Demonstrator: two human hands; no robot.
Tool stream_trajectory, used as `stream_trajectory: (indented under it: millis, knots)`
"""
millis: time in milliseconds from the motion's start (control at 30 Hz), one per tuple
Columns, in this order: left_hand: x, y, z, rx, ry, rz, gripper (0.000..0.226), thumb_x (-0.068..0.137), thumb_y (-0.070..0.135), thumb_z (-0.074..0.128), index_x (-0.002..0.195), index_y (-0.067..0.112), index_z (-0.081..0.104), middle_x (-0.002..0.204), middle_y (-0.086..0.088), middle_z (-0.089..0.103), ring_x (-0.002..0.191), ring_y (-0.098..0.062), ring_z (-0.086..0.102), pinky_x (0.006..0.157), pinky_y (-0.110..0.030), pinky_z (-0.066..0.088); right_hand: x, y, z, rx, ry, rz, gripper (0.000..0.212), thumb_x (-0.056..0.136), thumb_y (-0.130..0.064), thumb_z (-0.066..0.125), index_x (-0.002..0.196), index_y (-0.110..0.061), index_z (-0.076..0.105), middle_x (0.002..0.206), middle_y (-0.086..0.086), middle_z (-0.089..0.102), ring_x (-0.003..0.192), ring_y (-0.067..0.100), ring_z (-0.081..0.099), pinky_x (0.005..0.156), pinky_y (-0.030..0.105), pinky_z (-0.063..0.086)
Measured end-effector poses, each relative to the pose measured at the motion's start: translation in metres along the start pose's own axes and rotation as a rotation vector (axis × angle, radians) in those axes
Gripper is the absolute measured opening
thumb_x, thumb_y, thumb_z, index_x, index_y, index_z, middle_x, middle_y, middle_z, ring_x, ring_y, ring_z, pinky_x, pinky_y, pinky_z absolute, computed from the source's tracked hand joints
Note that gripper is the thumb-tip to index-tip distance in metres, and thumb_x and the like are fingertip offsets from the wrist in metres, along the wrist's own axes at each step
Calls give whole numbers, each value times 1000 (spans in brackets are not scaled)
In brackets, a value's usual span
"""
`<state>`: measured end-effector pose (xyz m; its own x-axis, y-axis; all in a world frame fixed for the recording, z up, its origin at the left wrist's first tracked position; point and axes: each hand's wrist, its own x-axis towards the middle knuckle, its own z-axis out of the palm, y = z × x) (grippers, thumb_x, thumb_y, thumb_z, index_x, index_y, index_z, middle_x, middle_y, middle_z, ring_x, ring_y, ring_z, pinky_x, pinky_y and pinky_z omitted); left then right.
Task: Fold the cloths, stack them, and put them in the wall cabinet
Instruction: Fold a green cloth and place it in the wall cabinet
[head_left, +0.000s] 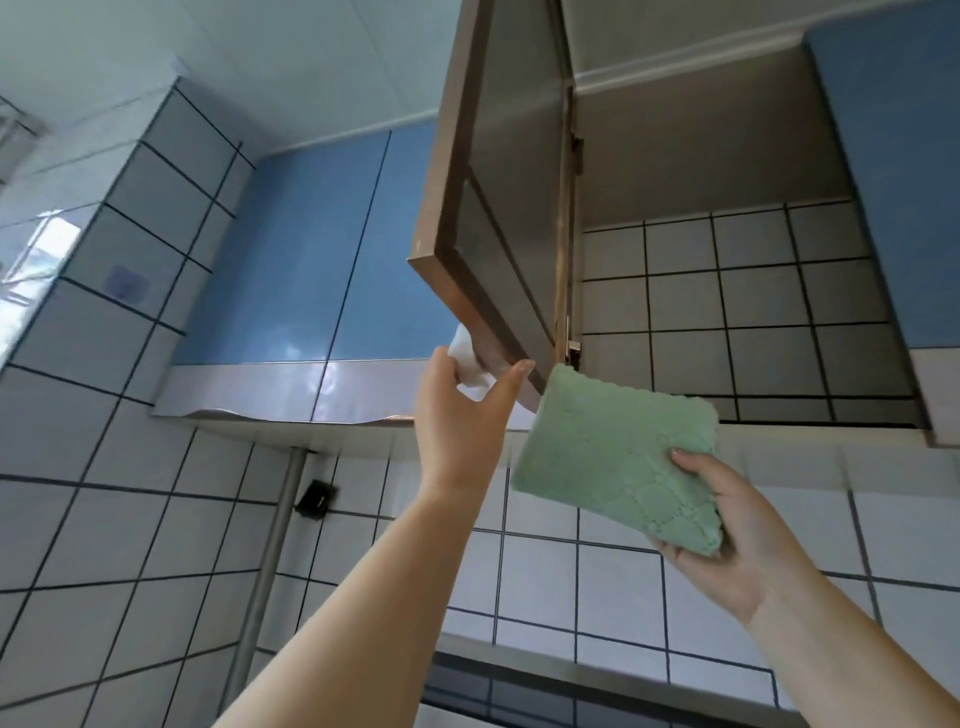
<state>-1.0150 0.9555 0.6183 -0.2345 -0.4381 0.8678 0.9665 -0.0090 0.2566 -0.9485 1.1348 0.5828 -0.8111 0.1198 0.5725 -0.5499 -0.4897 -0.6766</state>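
I look up at an open wall cabinet (727, 156) with a tiled back wall inside. Its brown door (498, 208) is swung out to the left. My left hand (462, 415) grips the white handle (470, 364) at the door's lower corner. My right hand (748, 540) holds a stack of folded green cloths (613, 457) just below the cabinet's bottom edge, thumb on top and fingers underneath. The cabinet's floor is hidden from this low angle.
Blue-fronted cabinets (322, 249) run to the left, and another blue door (904, 182) stands at the right. White tiled wall lies below. A metal pipe (270, 561) runs down the wall, and a window (36, 260) glows at far left.
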Motion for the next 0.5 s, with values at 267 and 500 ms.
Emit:
stream_trajectory:
  millis: [267,500]
  knots:
    - [0,-9,-8,-166,-67,-79,27,78,22,74,84,13,50,81,2,60,77,-1,57,75,-15,46,-1,-3,-3,-26,42,-11,18,91,-15,52,103,-11,64,93,8,75,73,19,73,58,31,60]
    - [-60,-32,21,-336,-236,-561,71,82,34,68,142,31,28,148,8,32,134,-10,32,110,-35,27,-4,-20,-18,-156,136,-39,18,90,-16,56,105,-11,64,93,8,75,75,19,73,71,32,58]
